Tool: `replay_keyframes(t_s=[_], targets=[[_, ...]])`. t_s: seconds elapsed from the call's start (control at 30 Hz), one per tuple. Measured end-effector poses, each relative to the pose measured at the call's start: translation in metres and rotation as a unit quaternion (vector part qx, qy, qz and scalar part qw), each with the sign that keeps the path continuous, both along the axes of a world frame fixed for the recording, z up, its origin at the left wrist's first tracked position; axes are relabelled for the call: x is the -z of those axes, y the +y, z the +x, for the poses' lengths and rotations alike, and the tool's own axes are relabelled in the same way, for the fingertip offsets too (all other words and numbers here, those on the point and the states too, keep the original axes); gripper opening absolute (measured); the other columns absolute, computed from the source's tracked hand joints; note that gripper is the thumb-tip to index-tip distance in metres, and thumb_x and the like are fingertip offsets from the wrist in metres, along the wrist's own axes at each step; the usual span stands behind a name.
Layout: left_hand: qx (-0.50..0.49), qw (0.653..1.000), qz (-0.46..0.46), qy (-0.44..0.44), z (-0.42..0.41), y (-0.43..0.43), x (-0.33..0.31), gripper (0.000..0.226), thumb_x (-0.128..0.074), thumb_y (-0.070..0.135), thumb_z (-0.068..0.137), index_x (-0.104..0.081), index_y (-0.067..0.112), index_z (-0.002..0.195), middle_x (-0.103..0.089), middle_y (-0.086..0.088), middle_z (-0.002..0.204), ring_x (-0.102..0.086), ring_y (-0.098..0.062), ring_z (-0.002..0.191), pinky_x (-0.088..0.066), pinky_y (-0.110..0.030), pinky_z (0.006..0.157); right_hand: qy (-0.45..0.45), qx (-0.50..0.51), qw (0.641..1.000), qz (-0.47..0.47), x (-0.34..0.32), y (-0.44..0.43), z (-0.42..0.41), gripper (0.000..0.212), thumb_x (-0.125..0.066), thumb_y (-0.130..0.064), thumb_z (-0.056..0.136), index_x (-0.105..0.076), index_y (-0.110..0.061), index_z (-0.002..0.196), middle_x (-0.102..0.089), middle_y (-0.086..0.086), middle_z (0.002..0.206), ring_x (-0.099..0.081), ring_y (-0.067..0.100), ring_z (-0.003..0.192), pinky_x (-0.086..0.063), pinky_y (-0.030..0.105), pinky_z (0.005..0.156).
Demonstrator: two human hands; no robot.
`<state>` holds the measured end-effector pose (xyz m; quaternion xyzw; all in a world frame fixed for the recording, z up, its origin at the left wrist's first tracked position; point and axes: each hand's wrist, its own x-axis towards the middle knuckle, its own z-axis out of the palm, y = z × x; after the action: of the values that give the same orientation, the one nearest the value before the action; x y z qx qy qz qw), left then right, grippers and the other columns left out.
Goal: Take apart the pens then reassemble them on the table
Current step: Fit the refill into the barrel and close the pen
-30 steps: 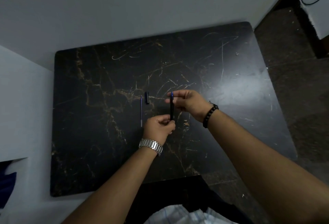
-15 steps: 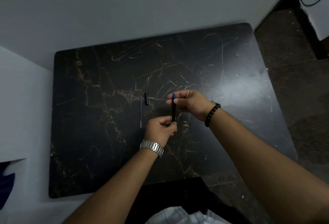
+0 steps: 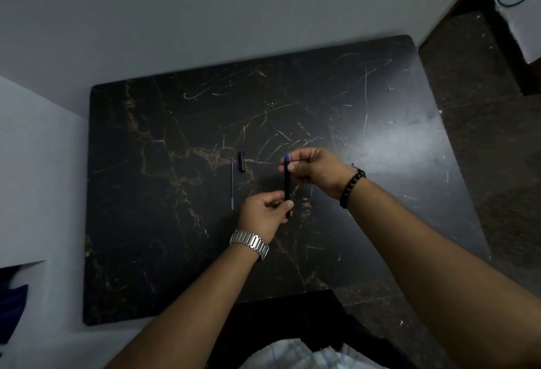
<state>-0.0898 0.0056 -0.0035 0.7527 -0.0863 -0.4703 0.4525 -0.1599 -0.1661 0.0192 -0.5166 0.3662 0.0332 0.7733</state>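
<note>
A black pen barrel (image 3: 286,184) with a blue far end is held above the middle of the black marble table (image 3: 152,222). My left hand (image 3: 263,213) pinches its near end between thumb and fingers. My right hand (image 3: 316,171) grips its far part, close to the blue end. To the left, a thin blue ink refill (image 3: 232,182) lies flat on the table, pointing away from me. A short black cap (image 3: 241,161) lies just right of the refill's far end.
A white wall runs along the table's far and left sides. Dark stone floor (image 3: 483,163) lies to the right, with a white box and black cable (image 3: 524,2) at the top right. A dark seat edge (image 3: 292,321) sits against the table's near side.
Both hands with the pen barrel have drifted slightly right and a little apart along the barrel. The refill and cap on the table have not moved.
</note>
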Motion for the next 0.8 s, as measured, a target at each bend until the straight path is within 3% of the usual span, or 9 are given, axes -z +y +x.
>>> replay_keyframes(t_s=[0.17, 0.37, 0.5, 0.63, 0.8], targets=[[-0.009, 1.0, 0.012, 0.007, -0.005, -0.002, 0.0, 0.032, -0.075, 0.006, 0.085, -0.069, 0.006, 0.116, -0.075, -0.004, 0.09, -0.076, -0.018, 0.078, -0.061, -0.025, 0.063, 0.026, 0.023, 0.999, -0.022, 0.003, 0.004, 0.0, 0.019, -0.06, 0.002, 0.094, -0.072, -0.013, 0.096, -0.077, 0.001, 0.091, -0.068, 0.022, 0.098, -0.054, 0.043, 0.096], [0.027, 0.999, 0.022, -0.016, 0.005, -0.008, -0.002, 0.031, -0.08, 0.013, 0.081, -0.072, 0.008, 0.111, -0.076, -0.006, 0.09, -0.075, -0.017, 0.076, -0.062, -0.027, 0.066, 0.067, -0.003, 0.997, -0.043, 0.008, 0.014, -0.004, 0.014, -0.059, -0.011, 0.098, -0.073, -0.013, 0.097, -0.075, 0.0, 0.086, -0.068, 0.009, 0.075, -0.053, 0.026, 0.068], [0.038, 0.99, 0.027, -0.131, 0.041, -0.015, -0.006, 0.007, -0.074, 0.026, 0.087, -0.077, 0.02, 0.089, -0.077, -0.003, 0.076, -0.075, -0.017, 0.067, -0.064, -0.041, 0.069, 0.091, 0.055, 0.994, -0.035, 0.013, 0.017, -0.01, 0.016, -0.058, -0.012, 0.099, -0.071, -0.005, 0.105, -0.074, 0.003, 0.087, -0.065, 0.013, 0.078, -0.054, 0.029, 0.072], [0.04, 0.943, 0.109, -0.311, 0.097, -0.031, -0.002, 0.007, -0.079, 0.027, 0.079, -0.074, 0.023, 0.075, -0.073, 0.004, 0.069, -0.071, -0.014, 0.064, -0.064, -0.039, 0.068, 0.109, 0.058, 0.992, -0.025, 0.017, 0.017, -0.013, 0.019, -0.061, -0.013, 0.098, -0.07, -0.001, 0.109, -0.074, 0.005, 0.087, -0.064, 0.015, 0.078, -0.054, 0.03, 0.071], [0.076, 0.919, 0.199, -0.331, 0.12, -0.059, -0.001, 0.026, -0.089, 0.039, 0.066, -0.073, 0.021, 0.076, -0.073, 0.003, 0.076, -0.07, -0.015, 0.077, -0.061, -0.036, 0.077, 0.121, 0.046, 0.991, -0.028, 0.015, 0.016, -0.014, 0.013, -0.062, -0.016, 0.097, -0.072, -0.009, 0.102, -0.075, 0.002, 0.087, -0.065, 0.011, 0.077, -0.054, 0.029, 0.07]])
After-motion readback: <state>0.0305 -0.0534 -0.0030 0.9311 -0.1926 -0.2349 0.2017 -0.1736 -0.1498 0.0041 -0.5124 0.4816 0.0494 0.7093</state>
